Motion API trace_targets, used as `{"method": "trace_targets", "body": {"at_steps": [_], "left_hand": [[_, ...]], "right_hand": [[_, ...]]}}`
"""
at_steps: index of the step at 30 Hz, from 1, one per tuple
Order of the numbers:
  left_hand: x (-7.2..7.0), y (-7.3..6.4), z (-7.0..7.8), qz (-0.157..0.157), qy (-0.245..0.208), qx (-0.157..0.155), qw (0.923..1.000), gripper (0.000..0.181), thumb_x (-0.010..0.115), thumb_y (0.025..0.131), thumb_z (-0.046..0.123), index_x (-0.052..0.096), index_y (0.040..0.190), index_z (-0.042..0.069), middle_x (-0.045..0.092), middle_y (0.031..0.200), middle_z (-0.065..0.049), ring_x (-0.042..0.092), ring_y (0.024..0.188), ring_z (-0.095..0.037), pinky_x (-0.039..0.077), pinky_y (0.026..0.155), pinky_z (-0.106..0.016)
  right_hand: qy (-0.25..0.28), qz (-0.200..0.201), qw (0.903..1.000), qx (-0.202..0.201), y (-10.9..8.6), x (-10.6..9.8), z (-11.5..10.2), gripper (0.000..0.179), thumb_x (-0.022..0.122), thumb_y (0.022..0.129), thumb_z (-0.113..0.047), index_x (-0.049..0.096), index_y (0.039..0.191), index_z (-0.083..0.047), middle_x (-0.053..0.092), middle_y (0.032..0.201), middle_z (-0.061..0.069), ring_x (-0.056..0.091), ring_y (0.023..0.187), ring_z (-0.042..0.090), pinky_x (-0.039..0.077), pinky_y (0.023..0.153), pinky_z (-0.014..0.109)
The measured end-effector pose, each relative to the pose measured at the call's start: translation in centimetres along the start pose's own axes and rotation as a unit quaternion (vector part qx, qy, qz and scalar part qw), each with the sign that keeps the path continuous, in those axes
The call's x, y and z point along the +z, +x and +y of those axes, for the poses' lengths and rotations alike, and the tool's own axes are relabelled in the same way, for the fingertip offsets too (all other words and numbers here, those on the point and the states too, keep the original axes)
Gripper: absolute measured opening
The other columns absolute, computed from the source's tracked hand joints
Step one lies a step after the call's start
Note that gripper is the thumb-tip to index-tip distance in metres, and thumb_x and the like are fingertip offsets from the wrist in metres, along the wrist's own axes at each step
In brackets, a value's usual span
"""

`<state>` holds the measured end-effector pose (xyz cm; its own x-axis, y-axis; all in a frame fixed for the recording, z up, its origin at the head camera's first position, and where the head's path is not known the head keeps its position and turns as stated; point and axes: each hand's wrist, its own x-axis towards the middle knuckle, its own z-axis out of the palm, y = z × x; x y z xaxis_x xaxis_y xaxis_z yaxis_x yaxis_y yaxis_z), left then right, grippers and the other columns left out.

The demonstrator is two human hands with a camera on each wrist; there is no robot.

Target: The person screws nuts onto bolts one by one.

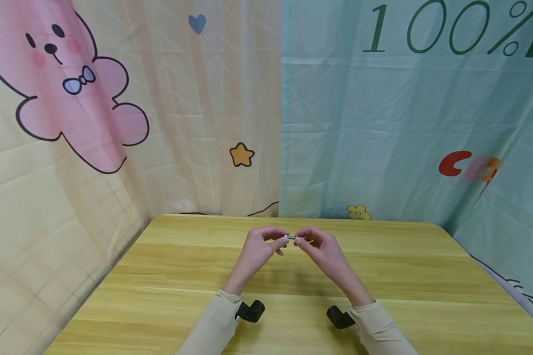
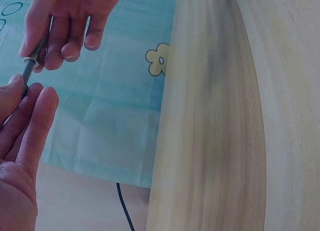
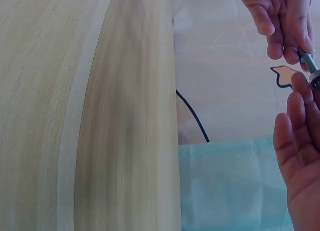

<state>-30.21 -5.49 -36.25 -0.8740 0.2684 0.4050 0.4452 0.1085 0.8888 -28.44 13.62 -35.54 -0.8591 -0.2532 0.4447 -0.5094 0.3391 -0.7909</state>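
Note:
A small metal bolt (image 2: 27, 73) with a threaded shank is held between both hands, above the far half of the table. My left hand (image 1: 259, 247) pinches one end of it between thumb and fingers; a dark end piece (image 3: 302, 53) shows at those fingertips in the right wrist view. From the other side my right hand (image 1: 323, 247) pinches the bolt at the nut (image 2: 31, 62), its thumb and index finger around that end. A short stretch of thread lies bare between the two sets of fingertips. The right hand's other fingers hang loosely below.
A wooden table (image 1: 182, 276) spreads beneath the hands. Printed curtains (image 1: 231, 98) hang behind its far edge and along both sides. Black wrist mounts (image 1: 251, 311) stick out inward from the sleeves, low over the tabletop.

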Motion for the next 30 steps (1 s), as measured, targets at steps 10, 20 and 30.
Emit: {"method": "trace_targets", "body": {"at_steps": [10,20,30], "left_hand": [[0.1,0.5,-1.5,0.002,-0.006,0.002,1.0,0.009,0.07,0.091,0.006,0.075,0.099,0.005,0.071,0.093,-0.009,0.068,0.077,-0.02,0.06,0.067,-0.044],[-0.1,0.5,-1.8,0.008,-0.009,0.005,0.9999,0.01,0.07,0.092,0.007,0.074,0.1,0.005,0.071,0.093,-0.016,0.068,0.077,-0.021,0.059,0.069,-0.052],[0.0,0.5,-2.0,0.009,-0.006,-0.001,0.9999,0.011,0.071,0.092,0.009,0.074,0.101,0.004,0.071,0.096,-0.016,0.068,0.078,-0.02,0.061,0.065,-0.038]], "right_hand": [[0.014,0.013,0.9993,0.033,0.8,0.4,3.5,0.025,0.058,0.101,-0.034,0.07,0.103,-0.012,0.068,0.095,0.006,0.06,0.086,0.024,0.054,0.074,0.04],[0.038,0.0,0.9987,-0.034,0.8,0.4,3.6,0.023,0.07,0.093,-0.011,0.064,0.115,-0.013,0.065,0.11,0.004,0.061,0.099,0.022,0.055,0.083,0.036],[0.044,-0.005,0.999,0.006,0.7,0.5,3.6,0.021,0.067,0.096,-0.016,0.066,0.113,-0.004,0.069,0.103,0.011,0.066,0.093,0.023,0.056,0.081,0.03]]}}
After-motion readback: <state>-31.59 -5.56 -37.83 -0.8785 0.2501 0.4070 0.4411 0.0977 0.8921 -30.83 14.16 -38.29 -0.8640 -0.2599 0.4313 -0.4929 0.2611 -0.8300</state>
